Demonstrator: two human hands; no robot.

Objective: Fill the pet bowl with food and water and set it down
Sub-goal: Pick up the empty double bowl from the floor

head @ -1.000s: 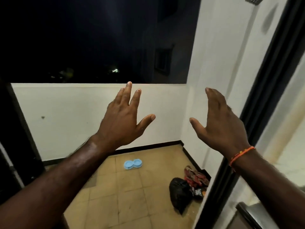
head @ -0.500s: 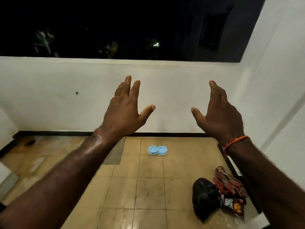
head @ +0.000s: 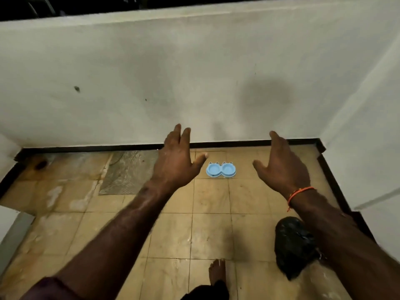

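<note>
A light blue double pet bowl (head: 221,170) with two round wells lies on the tiled balcony floor near the white parapet wall. Both wells look empty. My left hand (head: 177,156) is stretched out in front of me, fingers spread, holding nothing, and appears just left of the bowl. My right hand (head: 281,163), with an orange thread bracelet at the wrist, is also open and empty, to the right of the bowl. Both hands are held in the air well above the floor.
A black plastic bag (head: 293,245) lies on the floor at the right, partly behind my right forearm. My bare foot (head: 217,271) stands on the tiles at the bottom. The white wall (head: 194,72) bounds the balcony ahead and to the right. The tiles are stained at the left.
The view has tilted downward and moved closer to the floor; the bowl now lies between my two hands. Both hands have stayed open and empty.
</note>
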